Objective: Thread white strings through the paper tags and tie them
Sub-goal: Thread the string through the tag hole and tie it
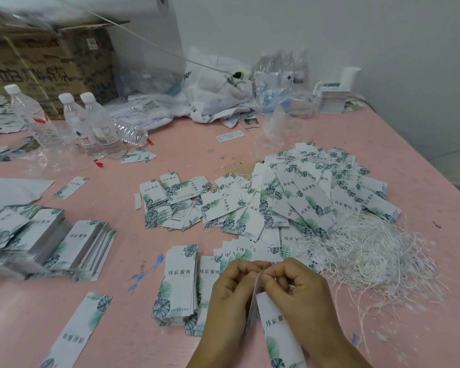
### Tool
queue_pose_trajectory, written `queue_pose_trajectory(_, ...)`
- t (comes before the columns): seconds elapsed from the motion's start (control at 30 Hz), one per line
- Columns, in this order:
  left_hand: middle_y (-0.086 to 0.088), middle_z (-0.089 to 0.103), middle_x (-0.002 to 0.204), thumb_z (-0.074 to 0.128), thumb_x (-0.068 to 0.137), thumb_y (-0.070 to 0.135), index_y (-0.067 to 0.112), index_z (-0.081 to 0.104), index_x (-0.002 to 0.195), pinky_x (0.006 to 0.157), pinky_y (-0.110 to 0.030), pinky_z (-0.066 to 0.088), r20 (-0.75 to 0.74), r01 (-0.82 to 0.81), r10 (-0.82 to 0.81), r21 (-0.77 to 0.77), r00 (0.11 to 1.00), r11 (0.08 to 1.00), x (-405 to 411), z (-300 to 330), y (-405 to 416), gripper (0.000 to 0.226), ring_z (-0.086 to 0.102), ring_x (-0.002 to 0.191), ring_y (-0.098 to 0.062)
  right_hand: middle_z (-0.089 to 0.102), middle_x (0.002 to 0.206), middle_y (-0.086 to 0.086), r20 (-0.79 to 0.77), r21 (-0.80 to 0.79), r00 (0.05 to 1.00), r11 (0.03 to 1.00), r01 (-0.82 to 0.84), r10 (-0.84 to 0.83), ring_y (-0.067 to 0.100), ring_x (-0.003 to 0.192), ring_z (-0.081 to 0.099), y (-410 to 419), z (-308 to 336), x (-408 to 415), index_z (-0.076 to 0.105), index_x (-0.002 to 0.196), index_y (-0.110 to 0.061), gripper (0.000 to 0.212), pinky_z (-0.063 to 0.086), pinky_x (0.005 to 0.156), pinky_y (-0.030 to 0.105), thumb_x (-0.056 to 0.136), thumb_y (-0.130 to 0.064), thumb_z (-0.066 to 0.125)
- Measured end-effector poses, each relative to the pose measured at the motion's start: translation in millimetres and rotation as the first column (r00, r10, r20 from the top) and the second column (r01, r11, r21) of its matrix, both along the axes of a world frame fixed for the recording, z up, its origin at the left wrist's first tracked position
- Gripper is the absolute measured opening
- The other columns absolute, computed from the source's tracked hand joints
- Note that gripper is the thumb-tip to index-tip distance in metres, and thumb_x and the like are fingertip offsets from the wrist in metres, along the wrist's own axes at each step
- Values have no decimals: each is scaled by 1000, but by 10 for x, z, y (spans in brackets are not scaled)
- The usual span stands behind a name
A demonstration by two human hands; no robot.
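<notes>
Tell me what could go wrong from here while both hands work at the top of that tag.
1. Both hands, left and right, pinch the top of the held tag; the thin paper there might tear or crease.
2. The loose white strings lie tangled, so pulling the next one could drag others along.
3. The strung tags pile overlaps the strings and could mix with unstrung stacks.
</notes>
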State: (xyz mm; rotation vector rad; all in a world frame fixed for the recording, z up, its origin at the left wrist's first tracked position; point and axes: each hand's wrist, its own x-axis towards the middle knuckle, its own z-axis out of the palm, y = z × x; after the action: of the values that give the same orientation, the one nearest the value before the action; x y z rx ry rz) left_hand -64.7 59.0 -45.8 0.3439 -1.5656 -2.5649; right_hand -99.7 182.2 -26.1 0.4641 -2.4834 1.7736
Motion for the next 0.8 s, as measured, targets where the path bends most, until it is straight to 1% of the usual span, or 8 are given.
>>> queue_pose_trajectory(0.1,-19,71,110,69,78,11,4,68,81,75,-33,56,-29,-41,41,-15,999,999,4,-9,2,8,70,93,-34,54,60,-4,69,-62,997,997,-39,43,3,54,45,30,33,-12,72,70,-31,17,41,52,16,77,-16,75)
queue_pose_trajectory(0.2,-16,72,107,68,78,11,7,69,77,74,-30,56,-57,-70,68,-30,996,997,8,-13,7,4,70,90,-28,55,59,-4,101,-66,993,996,-58,65,5,56,47,49,35,-15,72,71,-29,24,43,53,19,79,-7,76)
queue_pose_trajectory(0.27,-8,72,102,66,80,15,10,68,77,73,-30,55,-76,-98,89,-134,993,986,7,-14,11,6,68,86,-22,60,61,-2,128,-80,986,993,-92,102,6,57,51,41,59,-8,73,74,-26,21,45,54,19,81,-7,75)
queue_pose_trajectory(0.33,-3,71,99,63,84,21,12,65,80,73,-28,52,-98,-128,107,-232,989,964,18,-14,18,9,64,83,-17,64,62,2,186,-165,973,981,-105,135,8,56,54,48,77,-27,74,79,-25,17,46,54,19,86,-10,71)
queue_pose_trajectory(0.47,-4,64,83,56,88,31,19,63,84,66,-24,46,-71,-174,162,-223,984,959,24,2,3,15,57,75,-15,50,60,1,318,-362,940,932,3,120,13,47,38,128,53,-161,73,93,-21,24,34,47,27,99,-16,50)
queue_pose_trajectory(0.6,-7,63,82,61,92,34,15,62,81,62,-31,43,-1,-173,174,-106,985,979,16,16,-19,22,54,70,-19,69,76,10,314,-407,948,910,78,59,19,56,61,167,20,-206,69,98,-19,27,52,54,24,102,-11,44)
queue_pose_trajectory(0.67,-9,63,82,62,92,31,9,60,84,59,-30,43,33,-171,170,36,985,985,-3,28,-20,24,54,68,-20,72,83,10,275,-378,961,922,80,29,20,67,69,158,21,-180,67,98,-24,26,56,61,24,102,-15,44)
queue_pose_trajectory(0.8,-15,64,81,57,88,24,4,61,83,55,-26,45,85,-232,217,291,973,928,-68,34,-33,21,51,62,-18,66,68,-7,68,-49,993,994,95,-91,14,54,55,177,31,-144,63,98,-39,20,46,49,23,99,-30,44)
